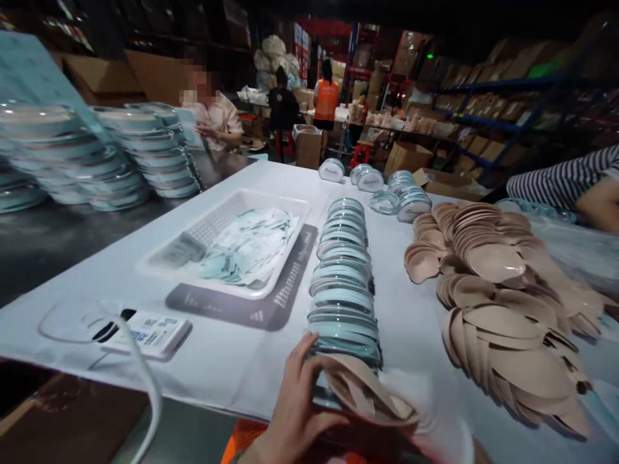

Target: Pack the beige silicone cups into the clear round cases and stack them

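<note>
Beige pads [367,393], a small fanned bunch too overlapped to count, lie at the near edge of the white surface [232,361], touching the near end of a long row of round clear cases [344,277].

Head view: one row of cases, well over a dozen, exact number unclear. One left hand [294,406] in view, fingers loosely spread and curved, thumb up against the nearest case, fingertips resting on the bunch of pads. Right hand not seen. One white tray [227,241] of paper packets sits left of the row. One big heap of beige pads [503,303] lies right of it. One striped sleeve [563,180], another person's, enters far right.
</note>
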Tool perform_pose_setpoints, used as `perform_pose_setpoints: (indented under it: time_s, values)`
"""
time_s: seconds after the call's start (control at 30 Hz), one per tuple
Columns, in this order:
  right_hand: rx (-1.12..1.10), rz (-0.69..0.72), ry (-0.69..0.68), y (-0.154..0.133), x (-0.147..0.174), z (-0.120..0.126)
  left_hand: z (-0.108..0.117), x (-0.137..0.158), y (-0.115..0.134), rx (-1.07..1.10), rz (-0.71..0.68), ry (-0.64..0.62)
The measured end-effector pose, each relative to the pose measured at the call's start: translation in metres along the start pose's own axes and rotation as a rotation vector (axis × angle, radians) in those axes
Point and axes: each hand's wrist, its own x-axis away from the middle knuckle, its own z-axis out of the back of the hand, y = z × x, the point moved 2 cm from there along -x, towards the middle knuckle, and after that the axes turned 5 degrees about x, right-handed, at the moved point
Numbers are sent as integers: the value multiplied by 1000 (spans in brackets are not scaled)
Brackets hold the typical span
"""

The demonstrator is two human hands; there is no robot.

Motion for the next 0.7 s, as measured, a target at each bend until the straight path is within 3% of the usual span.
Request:
perform_pose_setpoints:
  time_s: [0.07,0.17,0.23,0.3,0.37,0.5,0.7]
  values:
    - [81,-105,-306,-4,-8,4,-11,3,-7,-26,-46,-14]
    - [535,-138,-673,-8,-19,0,-14,3,-8,-65,-140,-13]
    - [707,-42,-653,-10,-24,-13,-12,6,-9,-89,-171,12]
    - [698,52,-453,-12,-26,-25,-9,10,-13,-100,-173,24]
    - [617,52,-317,-11,-23,-28,-5,13,-18,-104,-143,40]
    - [503,-36,-495,-8,-18,-16,1,15,-26,-112,-143,42]
    - [656,-33,-706,-1,-18,-27,3,14,-29,-85,-166,80]
